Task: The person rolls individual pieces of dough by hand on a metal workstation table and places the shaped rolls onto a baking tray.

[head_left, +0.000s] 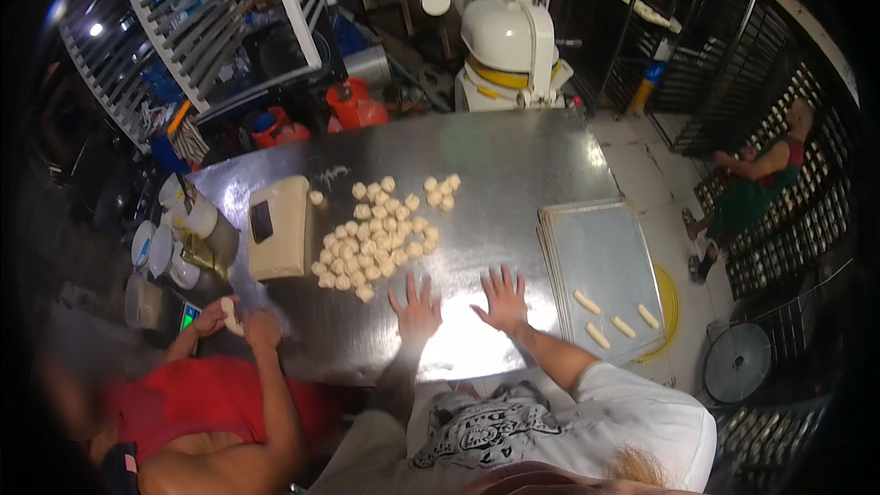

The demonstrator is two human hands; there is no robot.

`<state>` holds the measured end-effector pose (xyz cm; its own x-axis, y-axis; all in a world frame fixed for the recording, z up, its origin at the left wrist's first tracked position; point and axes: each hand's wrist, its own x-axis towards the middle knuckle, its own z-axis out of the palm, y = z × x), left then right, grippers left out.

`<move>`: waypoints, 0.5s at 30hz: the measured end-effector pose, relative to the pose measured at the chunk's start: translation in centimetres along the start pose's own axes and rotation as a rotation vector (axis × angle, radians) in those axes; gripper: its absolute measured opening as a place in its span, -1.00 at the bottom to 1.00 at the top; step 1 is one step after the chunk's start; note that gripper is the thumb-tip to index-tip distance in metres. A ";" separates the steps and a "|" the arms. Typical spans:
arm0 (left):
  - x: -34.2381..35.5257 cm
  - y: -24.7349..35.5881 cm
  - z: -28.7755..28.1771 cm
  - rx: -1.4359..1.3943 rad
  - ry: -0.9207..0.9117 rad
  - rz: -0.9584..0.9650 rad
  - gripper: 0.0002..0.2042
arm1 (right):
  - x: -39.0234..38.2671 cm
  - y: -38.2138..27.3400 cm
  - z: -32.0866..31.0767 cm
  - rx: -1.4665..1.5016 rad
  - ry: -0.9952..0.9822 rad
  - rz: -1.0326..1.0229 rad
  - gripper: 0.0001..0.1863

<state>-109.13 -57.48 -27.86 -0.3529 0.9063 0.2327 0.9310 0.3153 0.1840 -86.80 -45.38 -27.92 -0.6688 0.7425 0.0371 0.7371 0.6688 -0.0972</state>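
Across a steel tabletop [495, 179], dough balls [368, 247] are lying clustered just beyond and left of the spread left hand [418, 316], which is resting nearer them than the splayed right hand [504, 308].

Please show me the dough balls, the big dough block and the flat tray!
Dough balls [368, 247]: head view, on one middle ball.
Big dough block [287, 227]: head view, on its top.
Flat tray [598, 249]: head view, on its bare surface.

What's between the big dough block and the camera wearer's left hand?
In the head view, a cluster of small dough pieces lies between the dough block and that left hand.
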 end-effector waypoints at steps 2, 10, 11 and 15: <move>3.8 -0.6 -0.2 0.019 0.088 -0.113 -0.34 | 3.1 -0.4 -1.0 0.117 0.077 0.104 -0.05; -8.7 -0.3 -2.1 -0.415 -0.266 0.153 -0.47 | -6.4 3.3 0.4 0.365 -0.181 -0.375 -0.22; -9.3 -1.2 -4.0 -0.468 -0.313 0.071 -0.55 | -6.7 3.3 0.0 0.273 -0.159 -0.342 -0.38; -6.9 1.4 -6.8 -0.421 -0.350 -0.024 -0.69 | -9.5 7.4 -2.6 0.687 -0.040 -0.126 -0.64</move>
<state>-105.99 -65.25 -22.68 -0.2544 0.9625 -0.0948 0.7799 0.2621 0.5684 -74.78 -47.39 -26.35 -0.7581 0.6499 0.0541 0.4341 0.5648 -0.7019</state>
